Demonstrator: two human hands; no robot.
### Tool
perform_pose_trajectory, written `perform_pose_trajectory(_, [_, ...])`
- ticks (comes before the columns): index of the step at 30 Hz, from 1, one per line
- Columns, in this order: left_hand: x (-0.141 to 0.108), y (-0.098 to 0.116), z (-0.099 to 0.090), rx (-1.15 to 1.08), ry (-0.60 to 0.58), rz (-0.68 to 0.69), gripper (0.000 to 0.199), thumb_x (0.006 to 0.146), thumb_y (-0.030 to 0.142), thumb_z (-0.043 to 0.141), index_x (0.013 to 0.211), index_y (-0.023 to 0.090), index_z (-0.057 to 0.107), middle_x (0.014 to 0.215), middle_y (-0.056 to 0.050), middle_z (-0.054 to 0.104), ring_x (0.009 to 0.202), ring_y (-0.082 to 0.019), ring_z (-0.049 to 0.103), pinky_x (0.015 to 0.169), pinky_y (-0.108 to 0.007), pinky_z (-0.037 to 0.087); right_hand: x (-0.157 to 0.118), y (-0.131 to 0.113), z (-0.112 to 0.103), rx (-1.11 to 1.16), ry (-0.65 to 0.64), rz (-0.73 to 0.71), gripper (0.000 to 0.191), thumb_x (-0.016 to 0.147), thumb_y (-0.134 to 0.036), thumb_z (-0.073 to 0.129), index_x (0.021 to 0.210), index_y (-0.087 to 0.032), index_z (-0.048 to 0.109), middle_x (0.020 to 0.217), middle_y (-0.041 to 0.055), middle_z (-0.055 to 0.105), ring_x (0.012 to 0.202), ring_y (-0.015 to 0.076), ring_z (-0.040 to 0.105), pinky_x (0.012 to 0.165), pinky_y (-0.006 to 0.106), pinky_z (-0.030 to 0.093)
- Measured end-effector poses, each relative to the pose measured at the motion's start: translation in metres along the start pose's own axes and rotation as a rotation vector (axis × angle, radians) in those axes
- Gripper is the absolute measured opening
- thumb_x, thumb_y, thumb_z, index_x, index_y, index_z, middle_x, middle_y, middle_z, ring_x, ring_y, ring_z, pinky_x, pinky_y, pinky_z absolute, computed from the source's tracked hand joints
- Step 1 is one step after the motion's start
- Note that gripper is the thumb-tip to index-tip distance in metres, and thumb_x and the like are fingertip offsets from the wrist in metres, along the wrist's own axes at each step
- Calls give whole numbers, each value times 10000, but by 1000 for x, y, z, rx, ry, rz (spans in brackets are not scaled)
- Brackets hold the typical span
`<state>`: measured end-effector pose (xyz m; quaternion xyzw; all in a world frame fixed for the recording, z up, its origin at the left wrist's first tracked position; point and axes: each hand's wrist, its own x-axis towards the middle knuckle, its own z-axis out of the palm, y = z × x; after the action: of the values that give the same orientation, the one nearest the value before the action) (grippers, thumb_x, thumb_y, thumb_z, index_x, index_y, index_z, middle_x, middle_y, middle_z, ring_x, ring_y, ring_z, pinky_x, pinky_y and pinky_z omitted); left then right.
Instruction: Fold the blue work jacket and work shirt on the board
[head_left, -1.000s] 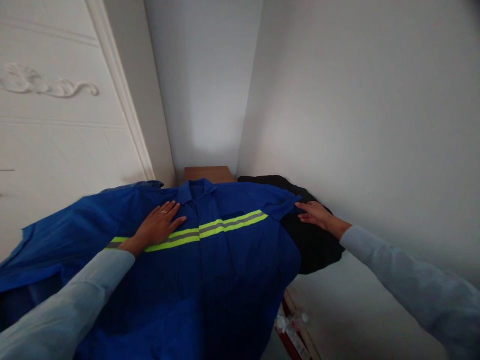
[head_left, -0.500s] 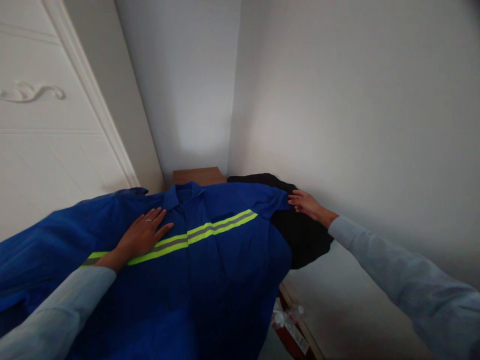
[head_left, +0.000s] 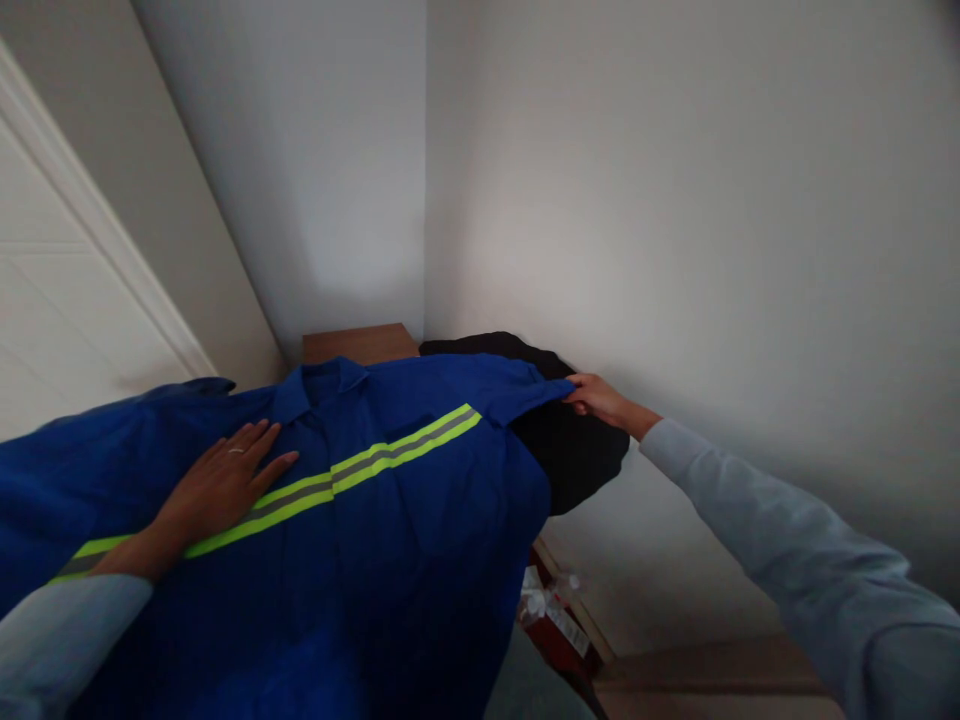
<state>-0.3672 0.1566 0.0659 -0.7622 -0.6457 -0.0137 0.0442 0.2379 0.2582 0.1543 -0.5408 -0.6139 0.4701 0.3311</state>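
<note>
A blue work jacket (head_left: 405, 540) with a yellow-green and grey reflective stripe across the chest lies spread out, collar toward the back. My left hand (head_left: 225, 475), a ring on one finger, rests flat on its left chest beside the stripe, fingers stretched out. At the right, my right hand (head_left: 592, 395) pinches the jacket's sleeve and holds it out toward the wall. Under that sleeve lies a black cloth item (head_left: 577, 455), partly covered by the jacket.
Behind the collar is a brown box-like surface (head_left: 360, 343) in the wall corner. A white panelled cabinet (head_left: 67, 280) stands at the left, a pale wall (head_left: 675, 200) at the right. Below right, a red box (head_left: 559, 635) and clear plastic items sit low down.
My right hand has closed on the sleeve and pulled it out straighter to the right. The view has turned right, so everything appears shifted left. My left hand stays flat on the jacket.
</note>
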Motion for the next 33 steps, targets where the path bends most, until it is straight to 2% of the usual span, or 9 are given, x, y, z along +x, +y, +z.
perform_pose_trajectory(3, [0, 3, -3, -10, 0, -53, 708, 949, 484, 260, 1469, 75, 515, 1599, -186, 431, 1514, -349, 337, 1203, -523, 308, -10, 14, -3, -155, -59, -49, 117, 626, -250, 740, 703, -183, 682, 648, -35, 641, 490, 69, 444, 471, 210, 375])
perform_pose_trajectory(6, [0, 8, -7, -22, -1, -77, 732, 953, 492, 249, 1485, 47, 484, 1595, -207, 428, 1510, -356, 341, 1204, -542, 302, -13, 22, -1, -153, -18, -24, 92, 645, -248, 716, 705, -194, 673, 669, -32, 657, 512, 82, 481, 495, 206, 414])
perform_pose_trajectory(10, [0, 10, -12, -20, -24, -71, 710, 961, 495, 259, 1476, 72, 502, 1592, -201, 434, 1514, -355, 334, 1199, -542, 313, -10, 16, 2, 130, 10, 119, 119, 699, -266, 695, 791, -202, 654, 600, -37, 607, 465, 102, 496, 467, 225, 425])
perform_pose_trajectory(15, [1, 10, -13, 0, -69, -95, 753, 964, 500, 237, 1542, 45, 399, 1636, -184, 362, 1535, -330, 290, 1222, -502, 278, -1, -2, 3, 354, -40, 282, 356, 835, -544, 704, 785, -207, 598, 615, -31, 599, 418, 80, 425, 395, 217, 358])
perform_pose_trajectory(19, [0, 13, -14, -1, -69, -119, 776, 968, 504, 241, 1562, 15, 343, 1649, -195, 323, 1540, -324, 278, 1232, -491, 257, 5, -2, 1, 211, -33, 255, 374, 672, -376, 904, 724, -197, 580, 502, -83, 487, 418, 58, 383, 395, 185, 336])
perform_pose_trajectory(23, [-2, 15, -15, -4, -50, -112, 751, 981, 494, 243, 1553, 25, 370, 1639, -188, 351, 1539, -319, 284, 1231, -483, 265, 3, 2, -10, 228, 40, 144, 307, 655, -188, 889, 836, -204, 642, 631, -54, 614, 527, 79, 533, 523, 194, 486])
perform_pose_trajectory(26, [-2, 14, -16, -18, -67, -113, 742, 981, 491, 274, 1558, 33, 362, 1644, -179, 341, 1542, -315, 275, 1232, -485, 265, 1, 4, -18, 196, 123, 221, 219, 715, -113, 813, 837, -204, 655, 680, -25, 655, 604, 108, 610, 549, 204, 508])
perform_pose_trajectory(30, [-2, 15, -17, -22, -79, -119, 745, 980, 484, 268, 1562, 26, 351, 1652, -179, 318, 1551, -312, 248, 1243, -476, 238, 16, 1, -21, 160, 203, 327, 64, 859, -187, 701, 820, -185, 649, 798, 38, 698, 729, 135, 664, 622, 217, 545])
perform_pose_trajectory(33, [-2, 17, -18, -33, -56, -135, 746, 971, 488, 298, 1555, 28, 362, 1645, -177, 329, 1542, -307, 276, 1242, -478, 241, 43, -4, -15, 149, 233, 355, 161, 917, -313, 669, 844, -176, 627, 854, 79, 698, 773, 154, 669, 689, 247, 572])
